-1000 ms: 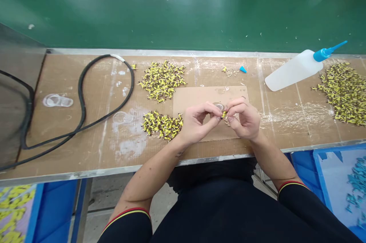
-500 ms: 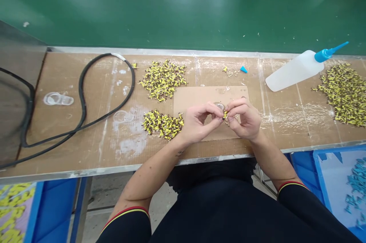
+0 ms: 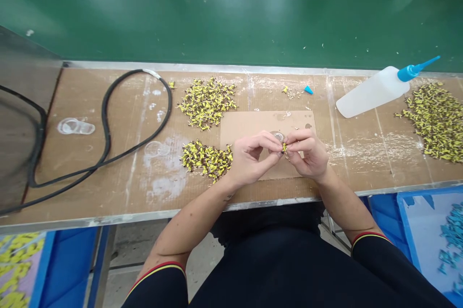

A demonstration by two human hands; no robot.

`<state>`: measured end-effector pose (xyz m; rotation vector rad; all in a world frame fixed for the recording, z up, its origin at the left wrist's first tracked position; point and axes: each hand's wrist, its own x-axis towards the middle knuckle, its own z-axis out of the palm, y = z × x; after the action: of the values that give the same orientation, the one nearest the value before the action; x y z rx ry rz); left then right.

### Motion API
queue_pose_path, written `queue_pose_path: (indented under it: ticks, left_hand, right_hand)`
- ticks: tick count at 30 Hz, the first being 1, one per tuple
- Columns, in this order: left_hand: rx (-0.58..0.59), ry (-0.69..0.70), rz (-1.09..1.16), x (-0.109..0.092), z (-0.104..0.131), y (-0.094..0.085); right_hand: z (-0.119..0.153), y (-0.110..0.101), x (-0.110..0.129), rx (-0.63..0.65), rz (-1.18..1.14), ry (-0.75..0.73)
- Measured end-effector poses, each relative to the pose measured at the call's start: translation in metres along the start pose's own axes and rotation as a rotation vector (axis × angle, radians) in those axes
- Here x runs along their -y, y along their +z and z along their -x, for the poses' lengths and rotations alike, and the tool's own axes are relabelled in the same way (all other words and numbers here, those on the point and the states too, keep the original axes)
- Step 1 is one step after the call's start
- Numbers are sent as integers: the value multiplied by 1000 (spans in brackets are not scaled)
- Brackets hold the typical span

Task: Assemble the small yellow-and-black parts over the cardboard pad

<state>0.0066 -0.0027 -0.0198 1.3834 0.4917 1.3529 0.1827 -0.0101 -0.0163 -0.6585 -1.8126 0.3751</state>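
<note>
A small yellow-and-dark piece [image 3: 284, 147] is pinched between the fingertips of both hands, above a flat cardboard sheet [image 3: 246, 124]. My left hand [image 3: 253, 156] is closed, thumb and forefinger meeting at the piece's left side. From the other side my right hand [image 3: 307, 153] is closed in a pinch on it; the fingertips hide most of its shape. Just behind the fingertips is a small round clear dish [image 3: 278, 135], partly covered by my left hand. To the left of my left hand lies a heap of similar yellow-and-dark pieces [image 3: 206, 159].
Behind that heap is another yellow heap [image 3: 207, 103]; a larger one [image 3: 439, 122] lies far right. A white squeeze bottle [image 3: 374, 93] with a blue nozzle lies on its side. Tiny white bits [image 3: 292, 94] lie near a blue cap [image 3: 308, 90]. A black cable [image 3: 104, 110] loops at left.
Both hands stay in nearly the same place, still pinching at the yellow piece. Their fingers have shifted slightly around it, and the whole view has moved a little.
</note>
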Motion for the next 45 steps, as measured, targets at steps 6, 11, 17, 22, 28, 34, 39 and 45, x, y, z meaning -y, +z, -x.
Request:
queue_pose_path:
  ticks: [6, 11, 17, 22, 28, 34, 39, 45]
  left_hand:
    - [-13, 42, 3, -1, 1, 2]
    - [6, 73, 12, -1, 1, 3]
    - [17, 118, 27, -1, 1, 3]
    - [9, 64, 30, -2, 1, 3]
    - [-39, -150, 196, 0, 1, 5]
    - [-73, -377, 276, -2, 1, 3]
    - [-36, -209, 91, -4, 3, 1]
    - [47, -88, -45, -1, 6, 0]
  right_hand:
    - [0, 1, 2, -1, 1, -20]
    - [-1, 1, 5, -2, -60, -20]
    - [0, 3, 7, -5, -73, -32]
    - [-1, 3, 6, -26, -65, -49]
    - [-2, -3, 5, 10, -52, 43]
    - [1, -5, 7, -37, -82, 158]
    - [0, -6, 12, -37, -146, 270]
    - [-2, -6, 15, 7, -262, 339]
